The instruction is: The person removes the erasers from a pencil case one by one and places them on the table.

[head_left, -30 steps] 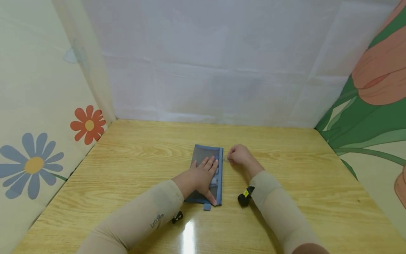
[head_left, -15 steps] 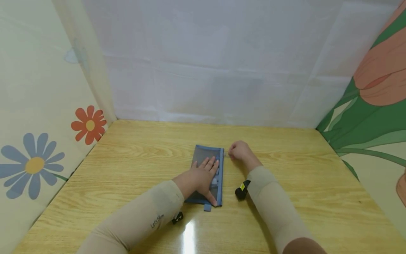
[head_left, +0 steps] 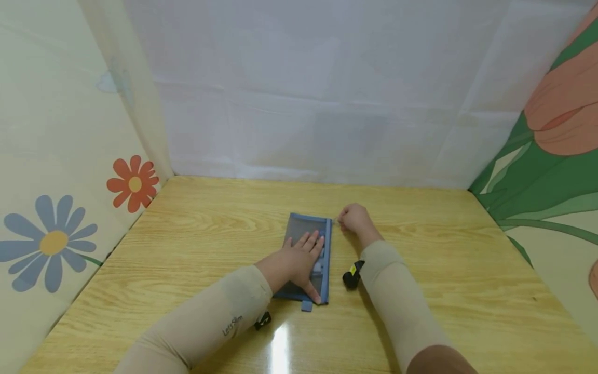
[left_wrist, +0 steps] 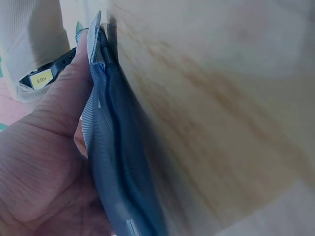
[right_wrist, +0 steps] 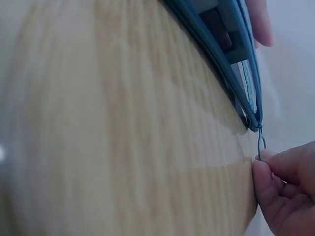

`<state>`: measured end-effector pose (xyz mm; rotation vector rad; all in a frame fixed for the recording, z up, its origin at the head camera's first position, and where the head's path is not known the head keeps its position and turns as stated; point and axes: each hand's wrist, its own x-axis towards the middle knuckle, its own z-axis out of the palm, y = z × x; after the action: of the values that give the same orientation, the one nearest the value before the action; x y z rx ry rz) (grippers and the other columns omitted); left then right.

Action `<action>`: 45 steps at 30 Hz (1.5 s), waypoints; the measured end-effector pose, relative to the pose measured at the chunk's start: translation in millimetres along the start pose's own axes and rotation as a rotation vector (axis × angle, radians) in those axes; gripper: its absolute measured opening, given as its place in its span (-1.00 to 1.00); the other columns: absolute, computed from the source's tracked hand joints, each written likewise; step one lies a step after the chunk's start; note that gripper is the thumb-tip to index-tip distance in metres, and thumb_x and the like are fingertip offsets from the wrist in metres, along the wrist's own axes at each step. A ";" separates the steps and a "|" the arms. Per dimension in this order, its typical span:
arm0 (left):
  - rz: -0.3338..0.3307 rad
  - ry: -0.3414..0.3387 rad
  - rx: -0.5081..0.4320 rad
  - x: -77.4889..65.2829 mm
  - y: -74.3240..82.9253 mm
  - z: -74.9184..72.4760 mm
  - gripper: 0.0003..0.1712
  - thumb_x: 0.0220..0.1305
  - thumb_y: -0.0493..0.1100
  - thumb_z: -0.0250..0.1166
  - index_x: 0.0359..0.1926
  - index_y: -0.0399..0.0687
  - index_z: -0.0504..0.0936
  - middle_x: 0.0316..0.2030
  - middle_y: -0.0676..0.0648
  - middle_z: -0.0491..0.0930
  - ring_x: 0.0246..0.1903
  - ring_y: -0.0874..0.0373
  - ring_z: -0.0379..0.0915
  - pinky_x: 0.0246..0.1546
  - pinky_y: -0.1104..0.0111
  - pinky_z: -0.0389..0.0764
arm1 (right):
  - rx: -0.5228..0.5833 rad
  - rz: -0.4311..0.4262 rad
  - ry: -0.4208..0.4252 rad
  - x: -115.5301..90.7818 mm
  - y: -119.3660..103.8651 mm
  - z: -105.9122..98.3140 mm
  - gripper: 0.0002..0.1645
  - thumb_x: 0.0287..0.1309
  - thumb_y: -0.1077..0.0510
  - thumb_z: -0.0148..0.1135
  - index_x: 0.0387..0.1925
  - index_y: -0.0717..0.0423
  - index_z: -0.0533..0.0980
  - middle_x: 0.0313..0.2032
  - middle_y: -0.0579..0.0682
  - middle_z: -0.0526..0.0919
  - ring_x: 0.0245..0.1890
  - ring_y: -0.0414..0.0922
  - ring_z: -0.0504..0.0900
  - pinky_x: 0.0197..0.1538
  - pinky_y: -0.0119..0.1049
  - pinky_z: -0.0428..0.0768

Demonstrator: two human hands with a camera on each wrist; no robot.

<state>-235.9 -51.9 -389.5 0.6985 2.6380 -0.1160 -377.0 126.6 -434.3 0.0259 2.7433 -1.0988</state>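
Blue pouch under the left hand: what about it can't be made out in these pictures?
Head view: the middle of the pouch, hidden under the left hand.
Head view: what the pale contents are, too small and hazy.
Left wrist view: one end of the pouch, cut off by the bottom edge.
Right wrist view: the pull loop's tip, hidden by the right hand.

Toward seven o'clock, a beige left sleeve is lettered "Lets Slim"; toward five, a beige right sleeve and yellow-marked black gadget.
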 end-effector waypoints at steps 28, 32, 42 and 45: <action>0.034 0.033 0.004 -0.8 -4.3 1.2 0.50 -0.40 0.66 0.14 0.43 -0.01 -0.28 0.42 -0.13 -0.37 0.38 -0.06 -0.41 0.27 -0.09 -0.08 | 0.049 -0.012 0.070 -27.7 -6.9 -4.8 -0.89 0.06 0.27 0.23 -0.48 0.28 0.56 -0.59 -0.04 0.56 -0.62 -0.25 0.50 -0.48 -0.46 0.49; 0.027 0.053 -0.006 -0.7 -0.4 1.3 0.40 -0.26 0.65 0.05 0.43 -0.02 -0.24 0.41 -0.15 -0.32 0.38 -0.07 -0.36 0.26 -0.07 -0.02 | 0.004 -0.005 0.068 -28.1 -5.6 -5.7 -0.88 0.05 0.24 0.24 -0.51 0.24 0.55 -0.59 -0.04 0.57 -0.59 -0.22 0.51 -0.47 -0.44 0.47; -0.003 0.116 -0.021 -0.9 20.4 -2.5 0.23 -0.11 0.58 0.04 0.44 0.03 -0.16 0.40 -0.19 -0.16 0.36 -0.11 -0.22 0.26 0.05 0.10 | -0.106 -0.081 0.062 -37.9 7.9 -21.1 -0.77 0.14 0.10 0.18 -0.50 0.19 0.56 -0.58 -0.05 0.54 -0.54 -0.18 0.48 -0.44 -0.39 0.43; -0.014 0.118 -0.015 -0.9 24.4 -3.6 0.18 -0.09 0.56 0.06 0.43 0.11 -0.11 0.40 -0.21 -0.14 0.36 -0.12 -0.20 0.26 0.07 0.11 | -0.094 -0.109 0.063 -42.8 9.8 -25.7 -0.75 0.15 0.11 0.17 -0.52 0.20 0.54 -0.62 -0.07 0.51 -0.59 -0.20 0.47 -0.46 -0.39 0.43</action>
<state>-224.5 -30.4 -385.3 0.7024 2.7534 -0.0610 -338.4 153.6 -415.2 -0.1041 2.8804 -1.0097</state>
